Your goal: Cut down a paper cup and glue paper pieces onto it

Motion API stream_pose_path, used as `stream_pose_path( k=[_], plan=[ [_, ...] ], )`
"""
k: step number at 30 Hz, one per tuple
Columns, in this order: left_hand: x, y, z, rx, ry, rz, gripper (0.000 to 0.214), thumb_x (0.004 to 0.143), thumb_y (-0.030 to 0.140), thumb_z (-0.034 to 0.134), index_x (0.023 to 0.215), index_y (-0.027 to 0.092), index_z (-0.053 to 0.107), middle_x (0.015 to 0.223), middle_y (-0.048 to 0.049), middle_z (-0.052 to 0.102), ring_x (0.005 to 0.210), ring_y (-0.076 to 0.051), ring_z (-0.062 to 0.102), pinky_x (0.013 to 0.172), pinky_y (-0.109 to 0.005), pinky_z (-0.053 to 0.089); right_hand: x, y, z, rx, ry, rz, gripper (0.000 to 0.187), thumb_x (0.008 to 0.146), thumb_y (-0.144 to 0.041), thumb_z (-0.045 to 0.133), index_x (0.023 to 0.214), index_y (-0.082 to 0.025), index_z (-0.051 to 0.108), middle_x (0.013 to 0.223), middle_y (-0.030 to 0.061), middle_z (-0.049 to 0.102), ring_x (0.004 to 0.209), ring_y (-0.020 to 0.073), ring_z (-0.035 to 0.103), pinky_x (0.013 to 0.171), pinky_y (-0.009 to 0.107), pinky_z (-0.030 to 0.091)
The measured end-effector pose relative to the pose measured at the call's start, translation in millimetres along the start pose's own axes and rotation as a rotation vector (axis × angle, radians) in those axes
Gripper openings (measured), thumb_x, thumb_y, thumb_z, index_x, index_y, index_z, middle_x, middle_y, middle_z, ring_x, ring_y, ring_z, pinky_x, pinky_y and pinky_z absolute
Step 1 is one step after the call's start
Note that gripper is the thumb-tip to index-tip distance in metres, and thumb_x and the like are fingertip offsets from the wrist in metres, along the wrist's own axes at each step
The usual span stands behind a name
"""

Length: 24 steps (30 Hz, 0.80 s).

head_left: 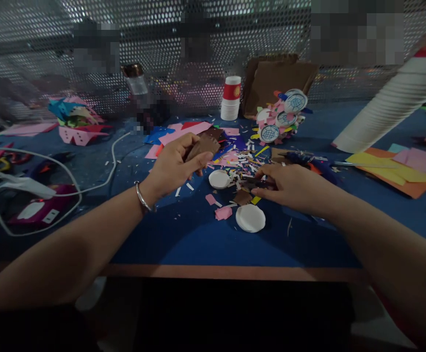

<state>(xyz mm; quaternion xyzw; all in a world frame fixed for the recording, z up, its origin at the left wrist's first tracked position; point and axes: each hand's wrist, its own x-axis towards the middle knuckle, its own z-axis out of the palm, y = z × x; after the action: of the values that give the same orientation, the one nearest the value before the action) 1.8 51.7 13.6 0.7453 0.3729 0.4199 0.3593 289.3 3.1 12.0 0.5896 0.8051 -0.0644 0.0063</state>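
Observation:
My left hand [178, 168], with a silver bangle on its wrist, is raised over the table, closed on a brown piece of card [207, 146] between thumb and fingers. Low over a heap of paper scraps [240, 164] is my right hand [280, 183]. Its fingers and thumb curl around a dark thing [258, 183] that I cannot make out. A white paper disc [219, 179] lies between the hands, and a second white disc [250, 218] rests nearer the table's front edge. Pink paper bits [223, 213] and a brown scrap [242, 197] lie close by.
Stacked paper cups [231, 98] stand at the back beside a brown cardboard piece [277, 85]. A decorated paper model [280, 117] sits in front. A long cup stack [385, 105] leans at right, near coloured sheets [396, 168]. A white cable [113, 151] crosses the left side.

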Motion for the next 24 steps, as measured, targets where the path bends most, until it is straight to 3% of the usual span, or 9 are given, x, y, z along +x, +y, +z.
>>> stream_pose_path(
  k=[5,10,16,20,24],
  plan=[
    [-6.6,9.8,6.6,0.052,-0.056,0.03,0.029,0.087,0.038,0.085,0.098,0.019,0.066,0.075,0.0014,0.075,0.058,-0.009,0.061,0.053,-0.021,0.045,-2.6,-2.1,0.1,-0.04,0.043,-0.029,0.041,0.105,-0.051,0.055,0.117,-0.015,0.07,0.097,0.0144,0.079,0.082,0.0282,0.072,0.069,0.036,0.042],
    [-12.4,14.2,13.4,-0.023,-0.164,0.012,0.031,0.088,0.039,0.085,0.083,0.019,0.062,0.067,0.0045,0.067,0.054,-0.008,0.054,0.054,-0.02,0.043,-10.3,-9.5,-3.4,-0.123,0.089,0.025,0.043,0.105,-0.057,0.054,0.111,-0.018,0.071,0.088,0.013,0.078,0.075,0.0293,0.069,0.062,0.035,0.031],
    [-20.0,19.5,20.1,0.023,-0.325,-0.029,0.033,0.111,0.046,0.054,0.097,0.018,0.065,0.084,-0.0024,0.071,0.066,-0.011,0.057,0.056,-0.021,0.043,-17.8,-15.7,-12.8,-0.202,0.147,0.13,0.038,0.101,-0.055,0.059,0.112,-0.021,0.073,0.088,0.0129,0.078,0.073,0.0302,0.067,0.062,0.035,0.024],
    [-22.3,22.5,24.4,0.076,-0.376,-0.079,0.03,0.113,0.042,0.044,0.099,0.02,0.058,0.088,-0.0028,0.064,0.072,-0.014,0.056,0.06,-0.026,0.045,-17.0,-16.3,-14.4,0.1,0.228,0.044,0.041,0.099,-0.058,0.063,0.114,-0.021,0.073,0.086,0.009,0.078,0.07,0.0262,0.067,0.063,0.035,0.035],
    [-23.5,27.9,29.3,0.217,-0.459,0.043,0.03,0.114,0.044,0.04,0.096,0.022,0.051,0.087,-0.0018,0.059,0.077,-0.017,0.056,0.072,-0.032,0.047,-16.7,-22.8,-11.0,0.499,0.215,-0.196,0.039,0.097,-0.057,0.063,0.107,-0.021,0.075,0.088,0.0052,0.078,0.074,0.0221,0.07,0.067,0.034,0.045]
  ],
)
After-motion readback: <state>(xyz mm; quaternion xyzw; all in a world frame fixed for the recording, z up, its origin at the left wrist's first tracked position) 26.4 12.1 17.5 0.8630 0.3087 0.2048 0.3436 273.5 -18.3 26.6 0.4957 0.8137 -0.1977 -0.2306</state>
